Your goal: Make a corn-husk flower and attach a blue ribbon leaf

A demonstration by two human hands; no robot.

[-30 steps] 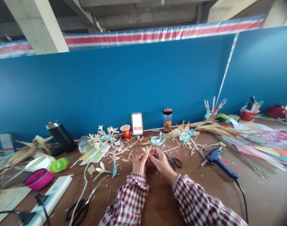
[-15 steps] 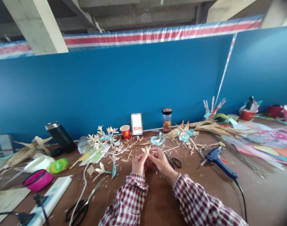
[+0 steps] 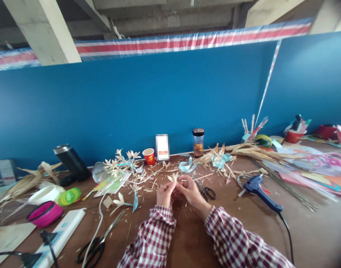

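Note:
A small pale corn-husk flower [image 3: 173,178] points upward between my two hands, its petals spread. My left hand [image 3: 166,194] pinches it near the base from the left. From the right, my right hand [image 3: 190,190] closes thumb and fingers at the same base; the fingertips hide the lower part. Just beyond my right hand lies a pair of black-handled scissors [image 3: 208,192], partly covered by it. To the left, a single husk flower [image 3: 119,200] with a light-blue strip rests on the table, and behind it stands a bunch of similar flowers [image 3: 122,162].
A blue glue gun [image 3: 261,191] lies at right with its cord. Larger scissors [image 3: 99,242], a white power strip [image 3: 61,236] and a pink ring [image 3: 45,214] lie at left. Behind stand a red paper cup [image 3: 149,156], a jar [image 3: 198,143] and a dark flask [image 3: 72,162]. Husk scraps litter the table.
The flower's petals have shifted slightly between my fingers. Both hands stay in nearly the same place, still pinching it; nothing else on the table has moved.

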